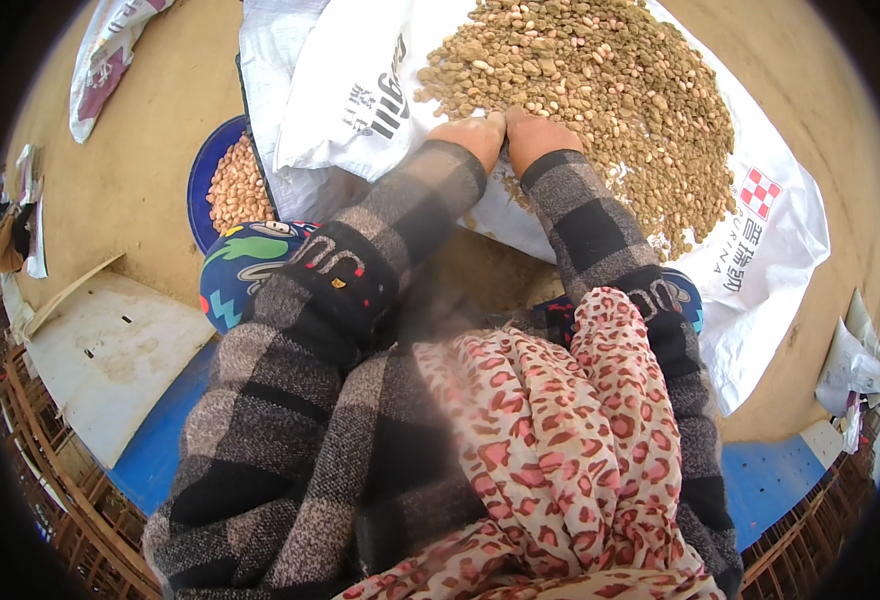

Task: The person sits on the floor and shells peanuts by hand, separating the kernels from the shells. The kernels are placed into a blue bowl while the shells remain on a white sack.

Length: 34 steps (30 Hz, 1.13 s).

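My left hand [473,135] and my right hand [540,136] meet at the near edge of a spread pile [600,90] of brown soil clods mixed with pale pink peanut kernels. Both hands rest low over the white woven sack [335,100] on which the pile lies. Their backs and wrists show, but the fingers are hidden beyond them, so I cannot see whether anything is held. Left of the sack, a blue basin [198,195] contains many pink peanut kernels [238,188].
Another printed sack [110,60] lies on the tan ground [180,60] at the far left. A pale board [110,340] is at the left, with blue panels [775,490] behind me. More pale bags [850,370] are at the right edge.
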{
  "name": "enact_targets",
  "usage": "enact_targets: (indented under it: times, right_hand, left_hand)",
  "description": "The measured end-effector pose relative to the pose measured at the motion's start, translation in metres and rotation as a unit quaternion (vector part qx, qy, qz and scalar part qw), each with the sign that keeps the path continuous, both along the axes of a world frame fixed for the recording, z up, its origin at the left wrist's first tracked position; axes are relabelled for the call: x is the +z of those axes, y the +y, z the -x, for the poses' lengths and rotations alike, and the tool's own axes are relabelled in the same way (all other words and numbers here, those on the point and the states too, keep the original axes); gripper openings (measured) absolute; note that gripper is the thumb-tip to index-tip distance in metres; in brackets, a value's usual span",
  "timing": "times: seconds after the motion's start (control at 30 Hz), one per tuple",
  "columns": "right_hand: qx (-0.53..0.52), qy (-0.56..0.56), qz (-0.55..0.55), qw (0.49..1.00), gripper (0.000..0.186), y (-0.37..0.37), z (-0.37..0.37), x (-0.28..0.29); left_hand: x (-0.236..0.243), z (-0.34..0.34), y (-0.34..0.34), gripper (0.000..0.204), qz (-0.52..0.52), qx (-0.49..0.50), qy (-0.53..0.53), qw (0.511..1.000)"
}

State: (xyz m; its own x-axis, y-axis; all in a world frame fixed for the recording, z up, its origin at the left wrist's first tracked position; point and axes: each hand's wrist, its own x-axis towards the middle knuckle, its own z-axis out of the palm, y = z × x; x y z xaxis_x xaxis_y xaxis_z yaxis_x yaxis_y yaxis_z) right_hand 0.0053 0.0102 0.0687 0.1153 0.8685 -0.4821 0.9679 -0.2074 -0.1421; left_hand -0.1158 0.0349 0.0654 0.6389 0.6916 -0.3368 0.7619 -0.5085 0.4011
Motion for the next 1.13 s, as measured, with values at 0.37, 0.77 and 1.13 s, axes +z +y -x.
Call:
enact_targets:
  times: [0.37, 0.77, 1.13]
  right_hand:
    - [-0.33, 0.334, -0.128, 0.874, 0.024, -0.005, -0.038, -0.022]
    - [-0.334, 0.464, -0.024, 0.82, 0.025, -0.002, -0.02, -0.009]
    - [0.022, 0.048, -0.029, 0.998, 0.019, -0.009, 0.003, -0.009]
  left_hand:
    - [-0.031, 0.002, 0.037, 0.02, 0.324, 0.348, -0.308, 0.824]
    - [-0.019, 0.01, 0.029, 0.019, 0.066, 0.177, -0.06, 0.98]
    - [0.012, -0.01, 0.023, 0.016, 0.039, 0.029, 0.091, 0.995]
